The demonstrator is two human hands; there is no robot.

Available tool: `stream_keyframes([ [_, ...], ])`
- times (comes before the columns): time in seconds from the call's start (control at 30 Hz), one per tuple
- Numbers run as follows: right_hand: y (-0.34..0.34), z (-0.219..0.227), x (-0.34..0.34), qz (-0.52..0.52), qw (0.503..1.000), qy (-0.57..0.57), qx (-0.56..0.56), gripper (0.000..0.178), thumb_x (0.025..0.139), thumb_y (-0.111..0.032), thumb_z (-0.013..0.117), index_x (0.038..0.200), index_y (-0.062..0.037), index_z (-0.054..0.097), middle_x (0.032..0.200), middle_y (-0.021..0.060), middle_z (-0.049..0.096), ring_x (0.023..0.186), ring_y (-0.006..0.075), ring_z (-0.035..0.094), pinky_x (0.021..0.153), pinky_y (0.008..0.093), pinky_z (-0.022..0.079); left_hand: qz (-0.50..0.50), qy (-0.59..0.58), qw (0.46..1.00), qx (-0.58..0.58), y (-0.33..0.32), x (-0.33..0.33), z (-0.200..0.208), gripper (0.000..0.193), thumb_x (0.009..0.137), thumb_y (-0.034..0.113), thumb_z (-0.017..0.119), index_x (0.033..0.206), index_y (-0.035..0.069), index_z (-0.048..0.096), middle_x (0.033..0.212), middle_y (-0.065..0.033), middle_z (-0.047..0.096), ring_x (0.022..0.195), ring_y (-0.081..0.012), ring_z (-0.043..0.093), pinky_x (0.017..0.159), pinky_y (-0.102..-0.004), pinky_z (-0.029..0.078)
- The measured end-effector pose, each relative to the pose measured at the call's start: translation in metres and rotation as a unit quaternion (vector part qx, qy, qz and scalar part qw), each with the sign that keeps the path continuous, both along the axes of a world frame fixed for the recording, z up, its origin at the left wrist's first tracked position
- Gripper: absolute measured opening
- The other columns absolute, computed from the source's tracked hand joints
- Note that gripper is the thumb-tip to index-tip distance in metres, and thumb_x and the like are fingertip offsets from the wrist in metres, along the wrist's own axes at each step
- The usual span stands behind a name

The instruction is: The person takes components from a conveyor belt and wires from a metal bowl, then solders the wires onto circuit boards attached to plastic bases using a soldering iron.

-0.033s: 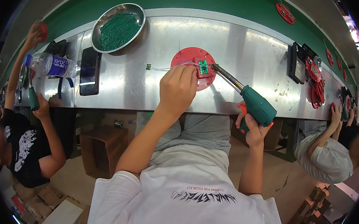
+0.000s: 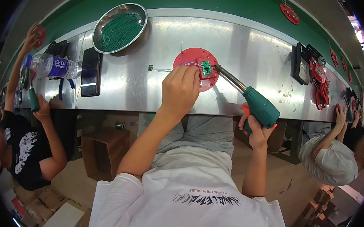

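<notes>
My left hand is closed, its fingertips pressed at the left side of a small green circuit board. The board lies on a round red plastic disc on the bench. Thin wires run from near the board past my fingers to a tiny green board on the left; whatever the fingertips pinch is hidden. In my right hand is a green soldering gun, fingers wrapped round its handle. Its tip is at the board's right edge; contact is too small to tell.
A metal bowl of green wires, a black phone and a plastic bottle stand left on the metal bench. Right are a black box and stacked red discs. Co-workers sit at both sides; a cardboard box is below.
The soldering gun in my right hand has shifted very slightly left. At far left, a co-worker's raised hand and red disc have moved a little. My left hand looks the same.
</notes>
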State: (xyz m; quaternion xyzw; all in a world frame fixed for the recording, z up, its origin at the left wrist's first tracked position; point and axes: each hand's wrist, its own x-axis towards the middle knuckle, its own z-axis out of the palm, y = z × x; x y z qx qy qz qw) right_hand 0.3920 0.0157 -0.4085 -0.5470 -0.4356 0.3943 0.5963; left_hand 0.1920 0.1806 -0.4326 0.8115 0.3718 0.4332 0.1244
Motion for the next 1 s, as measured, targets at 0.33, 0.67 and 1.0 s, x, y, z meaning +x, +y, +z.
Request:
stream_keyframes([
  [0.33,-0.003,-0.005,0.001,0.019,1.000,-0.009,0.012,0.042,0.093,-0.013,0.063,0.129,0.0081,0.056,0.110,0.0209,0.068,0.060,0.0187,0.061,0.053,0.0301,0.048,0.041,-0.096,0.990,0.089,-0.003,-0.005,0.005,0.024,0.078,-0.010,0.067,0.101,-0.004,0.068,0.094,-0.0134,0.062,0.076,-0.0306,0.062,0.064,-0.0389,0.052],
  [0.67,-0.003,-0.009,0.004,0.040,0.997,-0.063,0.012,0.034,0.090,-0.002,0.062,0.122,0.0083,0.061,0.104,0.0193,0.070,0.060,0.0169,0.061,0.053,0.0292,0.049,-0.019,0.001,0.999,0.034,-0.001,-0.001,0.000,0.014,0.081,-0.005,0.070,0.094,-0.003,0.069,0.090,-0.0130,0.068,0.078,-0.0305,0.066,0.067,-0.0384,0.054],
  [1.0,-0.003,-0.010,0.004,0.043,0.996,-0.073,-0.017,0.031,0.089,0.000,0.060,0.119,0.0074,0.061,0.095,0.0147,0.069,0.059,0.0147,0.060,0.051,0.0285,0.048,-0.017,0.006,1.000,0.025,-0.001,0.003,-0.001,0.013,0.082,-0.004,0.070,0.095,-0.002,0.070,0.089,-0.0131,0.068,0.078,-0.0303,0.067,0.067,-0.0384,0.055],
])
